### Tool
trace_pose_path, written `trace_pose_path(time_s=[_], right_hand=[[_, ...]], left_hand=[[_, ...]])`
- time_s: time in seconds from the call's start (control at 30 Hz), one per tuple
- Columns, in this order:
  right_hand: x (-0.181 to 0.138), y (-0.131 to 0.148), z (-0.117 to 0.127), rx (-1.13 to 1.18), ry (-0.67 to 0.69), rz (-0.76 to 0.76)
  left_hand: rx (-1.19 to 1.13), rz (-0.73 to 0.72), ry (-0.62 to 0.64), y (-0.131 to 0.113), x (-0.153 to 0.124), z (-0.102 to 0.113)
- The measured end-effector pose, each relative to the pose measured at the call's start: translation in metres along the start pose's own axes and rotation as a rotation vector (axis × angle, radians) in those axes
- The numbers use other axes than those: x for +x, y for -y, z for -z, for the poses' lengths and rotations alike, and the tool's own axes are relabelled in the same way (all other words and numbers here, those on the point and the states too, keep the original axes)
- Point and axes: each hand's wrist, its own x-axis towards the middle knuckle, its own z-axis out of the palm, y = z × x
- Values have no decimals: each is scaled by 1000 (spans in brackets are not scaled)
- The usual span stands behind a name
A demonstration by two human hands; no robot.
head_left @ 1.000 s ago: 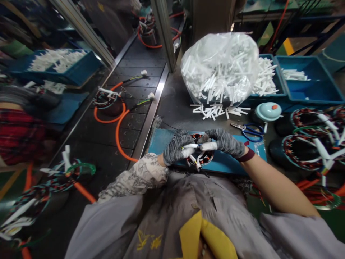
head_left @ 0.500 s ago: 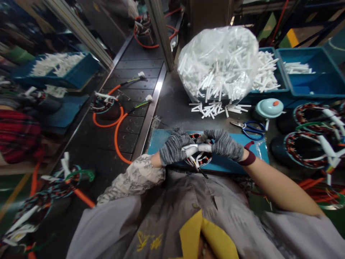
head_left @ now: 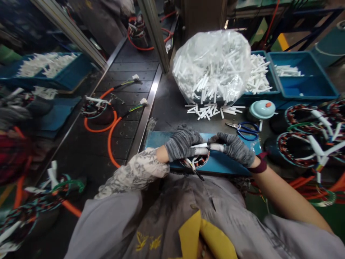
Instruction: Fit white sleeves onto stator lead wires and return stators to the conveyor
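Observation:
My left hand, in a grey striped glove with whitish fingertips, is closed on a white sleeve tube above a wound motor stator. My right hand, gloved alike, pinches just off the tube's right end; what lies in its fingers is too small to make out. The stator has dark windings, orange-red bits and white-sleeved leads, and is partly hidden by my left hand. It sits on a blue mat. Blue-handled scissors lie beyond my right hand.
A clear bag of white tubes stands behind loose tubes. Blue bins and a light-blue lidded pot are right. More stators stand right; others with orange cables sit on the left conveyor. A co-worker's gloved hand is far left.
My right hand has moved right, away from my left, opening a small gap between their fingertips. The white tube shows more clearly. The whole view has shifted slightly.

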Motion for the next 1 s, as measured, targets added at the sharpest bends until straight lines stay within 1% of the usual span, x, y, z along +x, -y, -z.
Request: trace_pose_path(time_s=[0.07, 0.1, 0.13, 0.17, 0.23, 0.3, 0.37, 0.43, 0.5, 0.57, 0.6, 0.67, 0.77, 0.83, 0.87, 0.93, 1.0], right_hand=[[-9, -1, -1, 7, 139, -43], [-14, -2, -2, 2, 209, -53], [-17, -4, -5, -15, 253, -54], [-19, -6, -9, -46, 266, -46], [-18, -12, -18, -133, 205, -6], [-12, -17, -25, -197, 111, 36], [0, -20, -24, -310, -19, 57], [16, -21, -16, -519, -185, 35], [33, -23, -3, -768, -310, -31], [48, -28, 10, -930, -338, -104], [54, -32, 16, -977, -329, -128], [61, -40, 26, -1055, -297, -142], [57, -51, 36, -1091, -302, -106], [47, -52, 40, -1042, -388, -74], [40, -49, 39, -984, -449, -45], [26, -37, 34, -798, -565, 41], [11, -20, 22, -538, -598, 136]], left_hand=[[-47, -76, -57, 14, -21, -1], [-69, -121, -64, 21, -33, -2], [-74, -175, -70, 28, -47, -5], [-26, -186, -84, 33, -59, -10], [124, -198, -182, 38, -77, -24], [288, -139, -306, 35, -86, -41], [429, -53, -446, 26, -85, -57], [529, 36, -586, 14, -76, -69], [578, 141, -660, 1, -66, -75], [581, 223, -669, -9, -58, -75], [576, 237, -673, -12, -56, -74], [570, 219, -710, -16, -59, -70], [546, 214, -742, -15, -74, -65], [494, 224, -709, -13, -86, -63], [466, 222, -683, -12, -90, -63], [428, 205, -630, -12, -95, -61], [423, 192, -570, -13, -96, -58]])
